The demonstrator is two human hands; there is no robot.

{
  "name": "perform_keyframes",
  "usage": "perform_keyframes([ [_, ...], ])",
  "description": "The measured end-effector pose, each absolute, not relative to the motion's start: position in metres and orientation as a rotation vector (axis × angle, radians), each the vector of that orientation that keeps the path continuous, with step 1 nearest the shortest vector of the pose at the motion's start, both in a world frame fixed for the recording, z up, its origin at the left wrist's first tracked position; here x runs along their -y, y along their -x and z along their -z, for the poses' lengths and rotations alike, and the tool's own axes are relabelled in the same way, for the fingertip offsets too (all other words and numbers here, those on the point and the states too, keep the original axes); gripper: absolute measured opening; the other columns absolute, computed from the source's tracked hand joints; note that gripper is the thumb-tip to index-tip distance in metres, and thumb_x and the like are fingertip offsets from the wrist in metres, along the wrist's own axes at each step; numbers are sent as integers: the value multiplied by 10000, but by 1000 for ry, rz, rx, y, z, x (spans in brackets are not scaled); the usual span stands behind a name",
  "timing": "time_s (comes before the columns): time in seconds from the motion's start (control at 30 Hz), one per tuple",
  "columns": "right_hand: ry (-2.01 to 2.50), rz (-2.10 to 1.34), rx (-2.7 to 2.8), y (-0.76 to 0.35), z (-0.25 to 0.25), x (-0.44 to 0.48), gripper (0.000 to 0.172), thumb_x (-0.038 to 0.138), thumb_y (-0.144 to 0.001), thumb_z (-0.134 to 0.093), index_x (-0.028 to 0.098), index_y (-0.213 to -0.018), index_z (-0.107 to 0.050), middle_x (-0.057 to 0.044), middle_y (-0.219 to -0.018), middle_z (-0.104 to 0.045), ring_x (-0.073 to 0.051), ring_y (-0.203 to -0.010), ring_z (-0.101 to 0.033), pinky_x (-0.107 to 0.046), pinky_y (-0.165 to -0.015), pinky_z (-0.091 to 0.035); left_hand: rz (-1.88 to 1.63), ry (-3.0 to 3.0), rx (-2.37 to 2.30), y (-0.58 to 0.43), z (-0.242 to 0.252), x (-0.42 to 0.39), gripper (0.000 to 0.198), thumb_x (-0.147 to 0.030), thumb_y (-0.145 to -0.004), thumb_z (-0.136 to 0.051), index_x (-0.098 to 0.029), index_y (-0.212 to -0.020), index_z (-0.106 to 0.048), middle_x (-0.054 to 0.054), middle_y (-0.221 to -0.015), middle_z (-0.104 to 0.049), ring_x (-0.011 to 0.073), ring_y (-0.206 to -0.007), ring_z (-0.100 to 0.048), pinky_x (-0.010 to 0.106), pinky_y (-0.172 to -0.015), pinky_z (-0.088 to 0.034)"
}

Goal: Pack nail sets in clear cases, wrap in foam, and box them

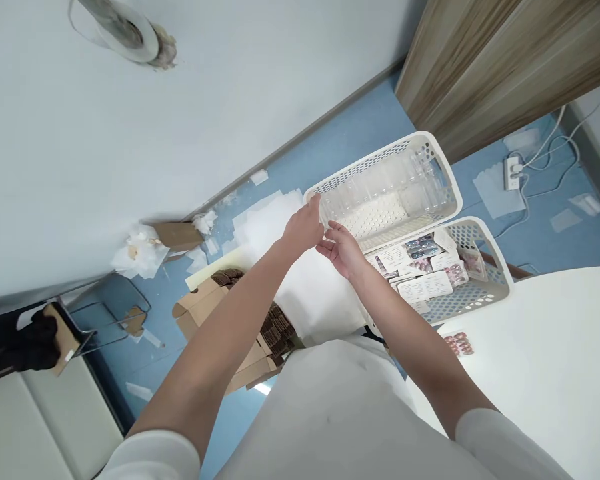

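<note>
Both my arms reach down toward two white perforated baskets on the blue floor. My left hand [305,227] rests on the near rim of the upper basket [445,173], fingers curled over its edge. That basket holds clear plastic trays. My right hand [341,250] hovers just beside the left hand, fingers loosely bent and apart, with nothing visible in it. The lower basket [495,267] contains several blister packs and printed leaflets.
White sheets [275,223] lie on the floor by the baskets. An open cardboard box [215,307] with brown items sits lower left. A white round table [555,347] holds one blister pack [459,344]. Crumpled paper, a power strip [511,172] with cables, and a wooden door [500,60] surround.
</note>
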State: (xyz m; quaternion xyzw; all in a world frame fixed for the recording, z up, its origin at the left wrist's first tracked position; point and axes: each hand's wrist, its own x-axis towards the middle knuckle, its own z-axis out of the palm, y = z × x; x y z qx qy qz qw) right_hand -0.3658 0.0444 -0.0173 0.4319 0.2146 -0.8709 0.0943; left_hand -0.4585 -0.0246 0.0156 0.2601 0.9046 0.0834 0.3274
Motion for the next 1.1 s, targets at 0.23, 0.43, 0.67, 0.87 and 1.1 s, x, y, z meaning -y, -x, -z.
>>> perform_keyframes([
  [0.23,-1297,2576,-619,356,12,-44,406,152,-607,-556,269,-977,-436,48,-761,-531,-108,-667,-610,-260,-638,-499,-366,-760,-2428,449,-14,34,581,-56,-694,-405,-128,-1263,-312,134,-1186,-469,244,-1033,-505,382,-842,-425],
  [0.43,-1324,2627,-874,331,-13,-33,457,179,-594,-585,261,-1024,-451,29,-855,-525,-106,-780,-568,-264,-731,-470,-543,-873,-2448,431,-20,50,521,-56,-693,-441,-162,-1202,-412,100,-1102,-445,162,-809,-549,319,-734,-469],
  [0.67,-1439,2665,-1499,282,-46,-11,500,212,-590,-584,270,-1075,-473,9,-1063,-484,-104,-789,-504,-260,-725,-427,-889,-1129,-2472,385,-42,73,277,-182,-793,-472,-176,-1063,-533,51,-949,-455,127,-786,-519,274,-750,-458],
  [0.87,-1364,2522,-2052,199,-74,28,537,235,-617,-599,273,-1136,-467,-8,-1013,-494,-109,-748,-473,-271,-724,-418,-1133,-1163,-2421,312,-71,119,253,-306,-788,-515,-185,-1003,-573,67,-974,-491,184,-961,-488,329,-857,-404],
  [1.1,-1546,2182,-2377,84,-84,75,450,305,-614,-650,259,-1054,-570,-39,-1076,-502,-188,-941,-469,-356,-833,-382,-1465,-774,-1758,218,-68,163,267,-394,-762,-533,-162,-886,-582,14,-710,-582,120,-653,-528,237,-621,-426],
])
